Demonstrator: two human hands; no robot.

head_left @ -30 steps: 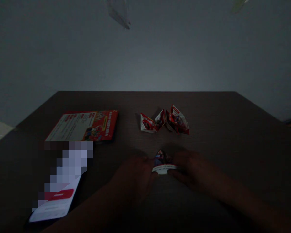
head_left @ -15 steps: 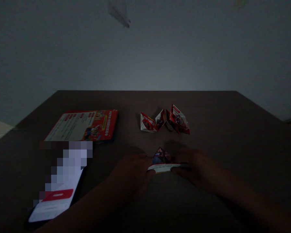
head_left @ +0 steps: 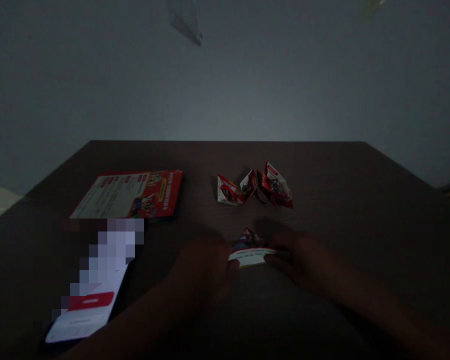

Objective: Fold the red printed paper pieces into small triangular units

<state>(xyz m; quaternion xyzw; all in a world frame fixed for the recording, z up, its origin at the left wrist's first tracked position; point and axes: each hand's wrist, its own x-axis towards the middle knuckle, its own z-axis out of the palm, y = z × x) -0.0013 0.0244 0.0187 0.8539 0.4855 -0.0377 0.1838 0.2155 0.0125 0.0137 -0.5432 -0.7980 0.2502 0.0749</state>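
A small folded paper (head_left: pixel 250 256), with a white strip along its near edge and a dark printed peak behind, is held low over the table between both hands. My left hand (head_left: pixel 206 267) pinches its left end, the thumb on the white strip. At the right end, my right hand (head_left: pixel 300 257) grips it between thumb and fingers. Beyond the hands stand several folded red and white paper pieces: one at the left (head_left: pixel 229 191), a middle one (head_left: pixel 248 185) and a larger one at the right (head_left: pixel 277 186). The room is dim and finger detail is faint.
On the left of the brown table (head_left: pixel 330 175) lies a stack of red and white printed sheets (head_left: pixel 161 192). Nearer, beside my left forearm, is a phone (head_left: pixel 86 320) with a lit screen, partly pixelated. A pale wall (head_left: pixel 225 75) rises behind the table.
The white strip of the held paper now shows taller and tilted up more, covering more of the printed part. My left fingers have curled in slightly. The other papers have stayed put.
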